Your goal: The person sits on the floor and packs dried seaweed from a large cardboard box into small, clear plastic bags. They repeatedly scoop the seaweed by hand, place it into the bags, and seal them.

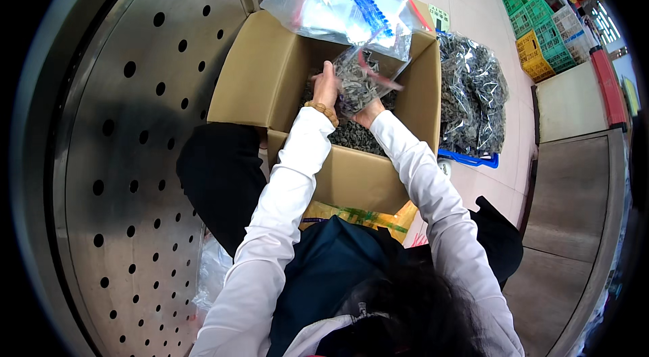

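A clear zip-top plastic bag (355, 80) with a red closure strip is partly filled with dark, shrivelled dried pieces, perhaps dried fungus. My left hand (325, 85), with a beaded bracelet at the wrist, holds its left side, thumb upward. At the lower right of the bag, my right hand (368, 112) supports it from below, the fingers mostly hidden. Both hands are inside an open cardboard box (362, 177), above more loose dried pieces (357, 138). The bag and hands are slightly blurred.
Clear plastic bags (334, 9) lie over the box's far edge. To the right, filled bags (471, 93) sit in a blue crate (469, 158). A perforated metal panel (147, 164) stands close on the left. Green and yellow crates (535, 60) are stacked farther right.
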Action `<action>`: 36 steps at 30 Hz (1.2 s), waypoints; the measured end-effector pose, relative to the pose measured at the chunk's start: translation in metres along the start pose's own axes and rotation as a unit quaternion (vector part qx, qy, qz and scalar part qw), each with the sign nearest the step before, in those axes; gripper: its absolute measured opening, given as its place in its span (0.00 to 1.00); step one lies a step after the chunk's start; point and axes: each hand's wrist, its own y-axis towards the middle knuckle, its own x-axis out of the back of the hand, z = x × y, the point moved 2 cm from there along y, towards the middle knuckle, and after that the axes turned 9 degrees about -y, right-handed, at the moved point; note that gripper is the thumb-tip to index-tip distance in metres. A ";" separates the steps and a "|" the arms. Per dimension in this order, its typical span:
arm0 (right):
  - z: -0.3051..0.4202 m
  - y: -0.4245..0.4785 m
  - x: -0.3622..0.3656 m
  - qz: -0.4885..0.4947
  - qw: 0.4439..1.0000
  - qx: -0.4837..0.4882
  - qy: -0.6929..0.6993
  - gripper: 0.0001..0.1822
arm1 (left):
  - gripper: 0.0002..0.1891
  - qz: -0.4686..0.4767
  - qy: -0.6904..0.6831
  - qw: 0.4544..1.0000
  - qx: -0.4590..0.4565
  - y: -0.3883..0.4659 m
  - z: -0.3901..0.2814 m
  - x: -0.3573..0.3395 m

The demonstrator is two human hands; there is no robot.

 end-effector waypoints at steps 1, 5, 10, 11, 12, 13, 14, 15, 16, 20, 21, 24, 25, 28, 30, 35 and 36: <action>0.004 -0.002 0.005 0.003 0.999 0.009 0.033 0.28 | 0.28 -0.056 0.053 0.993 -0.090 -0.004 -0.001 -0.010; 0.021 -0.007 0.015 0.035 0.994 0.050 0.092 0.38 | 0.25 -0.064 0.125 0.952 -0.270 -0.028 -0.014 -0.040; 0.035 -0.005 0.019 0.006 0.990 0.123 0.075 0.39 | 0.40 0.140 0.147 0.943 -0.262 -0.062 -0.016 -0.067; 0.037 -0.005 0.016 -0.003 0.985 0.159 0.064 0.38 | 0.47 0.140 0.251 0.903 -0.321 -0.063 -0.014 -0.066; 0.042 -0.017 0.003 0.008 0.980 0.194 0.034 0.36 | 0.53 0.119 0.289 0.880 -0.358 -0.066 -0.015 -0.065; 0.046 -0.022 0.000 0.019 0.983 0.181 0.024 0.33 | 0.52 0.087 0.296 0.874 -0.376 -0.068 -0.017 -0.066; 0.046 -0.020 -0.001 0.032 0.982 0.185 0.023 0.31 | 0.51 0.055 0.303 0.866 -0.393 -0.070 -0.019 -0.067; 0.045 -0.017 -0.003 0.050 0.981 0.188 0.020 0.29 | 0.50 0.017 0.309 0.857 -0.413 -0.072 -0.023 -0.067; 0.044 -0.018 0.000 0.058 0.987 0.150 0.004 0.28 | 0.46 -0.013 0.259 0.889 -0.378 -0.072 -0.030 -0.064; 0.063 -0.021 0.030 -0.064 0.948 0.168 -0.264 0.52 | 0.36 0.024 0.121 0.953 -0.276 -0.067 -0.055 -0.040; 0.068 -0.016 0.040 -0.088 0.906 0.238 -0.340 0.57 | 0.33 0.015 0.137 0.954 -0.266 -0.069 -0.061 -0.033; 0.079 -0.028 0.037 0.033 0.898 0.266 -0.348 0.49 | 0.33 0.069 0.165 0.966 -0.187 -0.079 -0.072 -0.025; 0.080 -0.034 0.026 0.086 0.913 0.249 -0.312 0.42 | 0.33 0.090 0.163 0.968 -0.167 -0.082 -0.072 -0.027; 0.069 -0.029 0.024 0.113 0.917 0.223 -0.310 0.24 | 0.34 0.116 0.131 0.974 -0.140 -0.088 -0.069 -0.033; 0.070 -0.026 0.027 0.085 0.940 0.235 -0.234 0.21 | 0.35 0.138 0.112 0.972 -0.156 -0.092 -0.069 -0.041; 0.073 -0.024 0.031 0.066 0.951 0.254 -0.165 0.21 | 0.31 0.147 0.169 0.957 -0.186 -0.093 -0.060 -0.041; 0.077 -0.034 0.022 0.118 0.949 0.235 -0.173 0.27 | 0.31 0.156 0.168 0.955 -0.189 -0.092 -0.062 -0.041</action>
